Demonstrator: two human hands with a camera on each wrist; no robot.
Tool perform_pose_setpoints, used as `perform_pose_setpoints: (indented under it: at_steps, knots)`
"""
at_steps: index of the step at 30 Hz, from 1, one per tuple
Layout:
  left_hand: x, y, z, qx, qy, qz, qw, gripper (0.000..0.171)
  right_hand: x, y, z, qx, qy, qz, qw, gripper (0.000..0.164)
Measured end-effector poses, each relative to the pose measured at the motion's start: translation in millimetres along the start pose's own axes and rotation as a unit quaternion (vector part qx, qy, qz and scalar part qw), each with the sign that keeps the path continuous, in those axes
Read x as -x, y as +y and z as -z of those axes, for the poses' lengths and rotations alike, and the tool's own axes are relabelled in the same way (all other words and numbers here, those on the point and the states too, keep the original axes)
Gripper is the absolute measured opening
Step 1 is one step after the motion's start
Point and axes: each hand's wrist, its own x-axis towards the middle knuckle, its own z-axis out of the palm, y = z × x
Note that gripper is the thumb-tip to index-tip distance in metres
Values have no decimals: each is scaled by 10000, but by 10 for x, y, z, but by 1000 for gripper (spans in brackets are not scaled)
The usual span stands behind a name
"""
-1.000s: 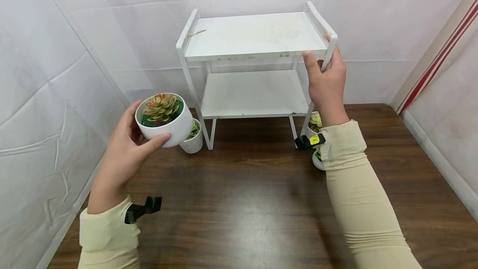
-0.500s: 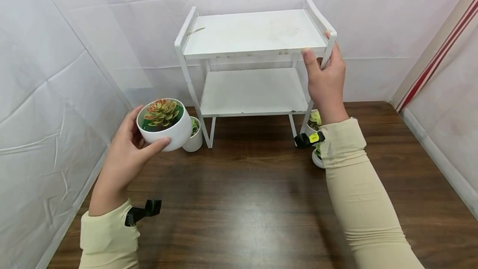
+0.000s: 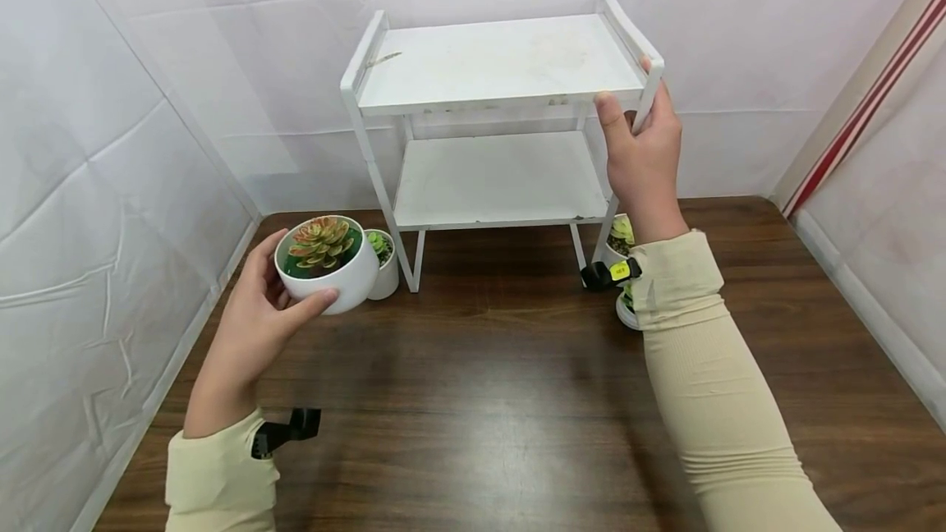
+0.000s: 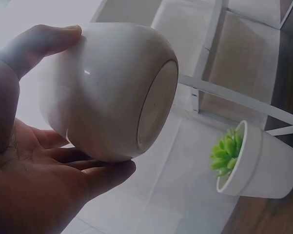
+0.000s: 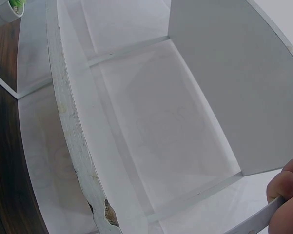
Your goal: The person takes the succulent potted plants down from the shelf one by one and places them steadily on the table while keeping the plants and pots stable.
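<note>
A round white pot (image 3: 347, 282) with a red-green succulent (image 3: 322, 245) is held above the table by my left hand (image 3: 254, 314), thumb on the near side and fingers behind. In the left wrist view the pot's (image 4: 112, 87) flat base shows, tilted toward the camera. My right hand (image 3: 645, 158) grips the front right upright of a white two-tier shelf (image 3: 502, 64), its thumb at the edge of the top board. Part of that hand (image 5: 287, 195) shows at the right wrist view's corner, with the shelf's underside (image 5: 234, 83) beside it.
A small white potted plant (image 3: 384, 269) stands by the shelf's left front leg, behind the held pot. Two more potted plants, one a yellow-green succulent (image 3: 622, 232), stand by the right leg, partly hidden by the right wrist. White cloth walls (image 3: 133, 187) border the brown wooden table (image 3: 488, 401).
My left hand has lowered the potted succulent and brought it slightly to the right. My right hand keeps its grip on the shelf, which has shifted slightly up and left in view.
</note>
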Motion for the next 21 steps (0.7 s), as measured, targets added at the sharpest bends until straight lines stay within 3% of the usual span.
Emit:
perform_pose_setpoints:
  at_steps: [13,21]
  knots:
    - [37,-221,-83,210,-75,423,9989,92,25,-24,6,-117,22,-39,9999,63]
    - [50,-344,-131,314,-50,567,9979,93,8,-35,15,-195,7,168,9997,61]
